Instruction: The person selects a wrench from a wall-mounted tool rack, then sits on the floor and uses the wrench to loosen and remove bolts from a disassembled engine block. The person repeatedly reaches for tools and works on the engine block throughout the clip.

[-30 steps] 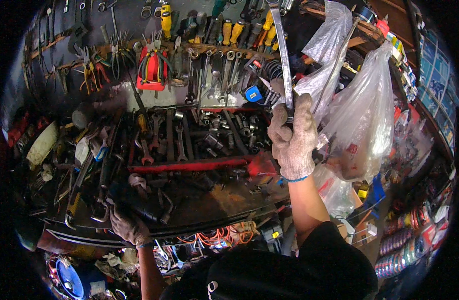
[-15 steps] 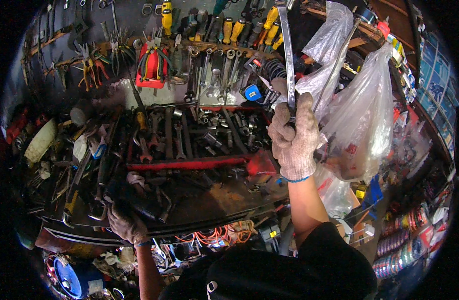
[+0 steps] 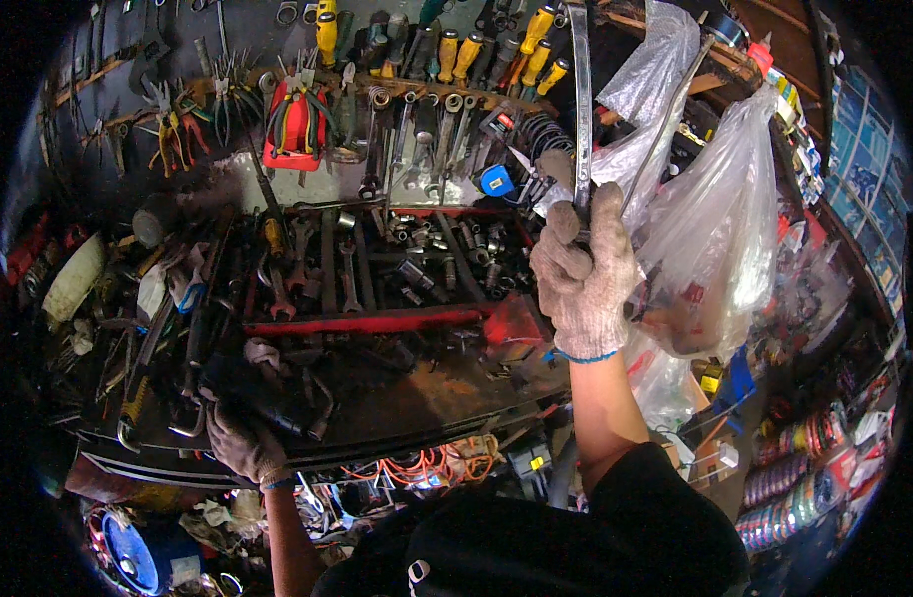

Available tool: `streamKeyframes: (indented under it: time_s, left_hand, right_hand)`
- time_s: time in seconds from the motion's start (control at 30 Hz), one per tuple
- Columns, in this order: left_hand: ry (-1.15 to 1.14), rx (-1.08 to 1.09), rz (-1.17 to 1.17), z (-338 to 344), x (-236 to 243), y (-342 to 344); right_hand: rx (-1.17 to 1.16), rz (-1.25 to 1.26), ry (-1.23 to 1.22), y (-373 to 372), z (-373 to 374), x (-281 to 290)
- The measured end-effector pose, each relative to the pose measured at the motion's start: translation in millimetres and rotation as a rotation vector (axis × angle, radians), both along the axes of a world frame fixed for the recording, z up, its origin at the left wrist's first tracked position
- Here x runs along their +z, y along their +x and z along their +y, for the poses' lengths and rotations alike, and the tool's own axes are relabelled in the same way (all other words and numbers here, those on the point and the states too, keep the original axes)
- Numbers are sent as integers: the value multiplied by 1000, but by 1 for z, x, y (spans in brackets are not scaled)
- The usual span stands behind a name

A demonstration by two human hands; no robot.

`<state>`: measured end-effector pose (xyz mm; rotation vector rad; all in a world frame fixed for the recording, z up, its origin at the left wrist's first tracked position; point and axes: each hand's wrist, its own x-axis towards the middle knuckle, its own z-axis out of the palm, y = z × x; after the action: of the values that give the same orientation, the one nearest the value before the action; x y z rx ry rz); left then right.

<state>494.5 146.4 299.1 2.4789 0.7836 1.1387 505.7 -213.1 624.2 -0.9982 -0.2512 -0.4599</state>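
My right hand (image 3: 584,274), in a light knitted glove, is raised and closed around a long flat metal wrench (image 3: 580,99) that stands upright toward the top of the tool wall. Clear plastic bags (image 3: 710,229) hang just right of that hand. My left hand (image 3: 240,438), in a dark soiled glove, rests low on the front edge of the cluttered workbench (image 3: 397,398) and grips a dark tool (image 3: 268,393) lying among other metal parts.
A red tray (image 3: 377,320) holds several wrenches and sockets. Screwdrivers with yellow handles (image 3: 476,55) and pliers (image 3: 297,109) hang on the wall. Orange wires (image 3: 417,468) hang under the bench. A blue drum (image 3: 138,552) stands lower left; shelves of goods (image 3: 824,448) fill the right.
My right hand with the wrench has stayed raised with only a slight shift. My left hand has kept its place at the bench's front edge.
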Motion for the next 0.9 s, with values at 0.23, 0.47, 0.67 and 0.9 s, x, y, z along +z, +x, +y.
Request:
streamKeyframes:
  time_s: [0.23, 0.47, 0.67, 0.9]
  left_hand:
    - [-32, -11, 30, -1, 4, -2]
    - [-20, -20, -10, 0, 3, -1]
    - [-15, -59, -70, -1, 6, -4]
    - [1, -19, -19, 4, -7, 0]
  right_hand:
    - [118, -51, 28, -1, 0, -1]
    - [35, -43, -29, 0, 1, -2]
    - [-78, 36, -45, 7, -3, -5]
    - [-46, 28, -73, 9, -8, -10]
